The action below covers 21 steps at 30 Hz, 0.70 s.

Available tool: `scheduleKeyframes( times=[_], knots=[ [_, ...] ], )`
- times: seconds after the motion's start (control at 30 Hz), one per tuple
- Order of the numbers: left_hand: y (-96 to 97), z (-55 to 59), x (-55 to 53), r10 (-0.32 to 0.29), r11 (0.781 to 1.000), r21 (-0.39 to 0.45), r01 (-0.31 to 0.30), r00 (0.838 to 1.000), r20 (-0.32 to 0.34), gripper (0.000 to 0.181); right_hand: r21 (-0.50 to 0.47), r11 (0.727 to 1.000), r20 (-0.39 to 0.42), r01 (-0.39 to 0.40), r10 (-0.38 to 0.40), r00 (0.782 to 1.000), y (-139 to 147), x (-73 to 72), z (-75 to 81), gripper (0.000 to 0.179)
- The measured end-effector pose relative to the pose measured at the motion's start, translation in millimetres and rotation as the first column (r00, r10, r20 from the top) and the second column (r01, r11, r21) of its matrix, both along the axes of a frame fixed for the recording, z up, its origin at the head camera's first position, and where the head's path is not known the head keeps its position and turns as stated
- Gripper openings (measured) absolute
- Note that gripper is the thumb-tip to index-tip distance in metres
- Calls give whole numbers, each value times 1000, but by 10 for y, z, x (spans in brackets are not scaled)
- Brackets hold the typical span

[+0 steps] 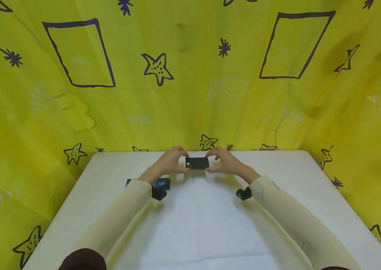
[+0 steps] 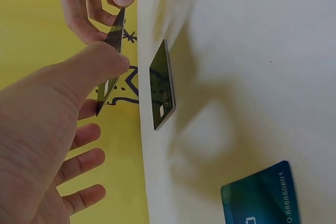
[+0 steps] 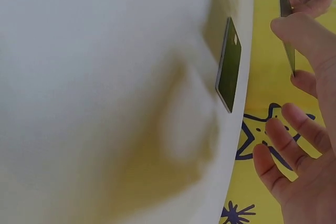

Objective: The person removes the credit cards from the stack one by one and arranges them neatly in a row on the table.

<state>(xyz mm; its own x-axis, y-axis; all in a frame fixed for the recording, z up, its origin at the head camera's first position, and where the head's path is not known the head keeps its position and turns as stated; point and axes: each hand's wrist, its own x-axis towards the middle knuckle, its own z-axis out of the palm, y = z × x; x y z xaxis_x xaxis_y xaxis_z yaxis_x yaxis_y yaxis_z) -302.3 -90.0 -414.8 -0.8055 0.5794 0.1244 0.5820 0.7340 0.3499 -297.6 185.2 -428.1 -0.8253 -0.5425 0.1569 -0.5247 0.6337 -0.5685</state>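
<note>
Both hands hold a dark card (image 1: 197,163) level between them near the far edge of the table. My left hand (image 1: 171,161) pinches its left end between thumb and forefinger, the other fingers spread loose in the left wrist view. At the right end, my right hand (image 1: 225,162) pinches it the same way. Under the held card, a second dark card (image 2: 161,90) or thin stack with "VIP" print lies flat on the table, a gap between them. A blue VIP card (image 1: 162,183) lies left of it, partly hidden by the left forearm.
The white table (image 1: 197,221) ends at a yellow curtain (image 1: 190,105) with starfish drawings behind and at both sides. Dark wrist devices (image 1: 159,193) hang under both cuffs, close over the table. Shadows of the hands fall across the tabletop.
</note>
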Motion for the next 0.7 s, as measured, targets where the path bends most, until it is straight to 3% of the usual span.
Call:
scheduleKeyframes(
  times=[0.33,0.7],
  knots=[
    [-113,-121,103,-43,999,20,43,999,-30,49,-12,1000,28,-17,17,999,-53,76,-96,53],
    [-178,-130,180,-31,999,12,31,1000,1,48,-35,999,15,-34,35,999,-120,104,-149,51]
  ],
)
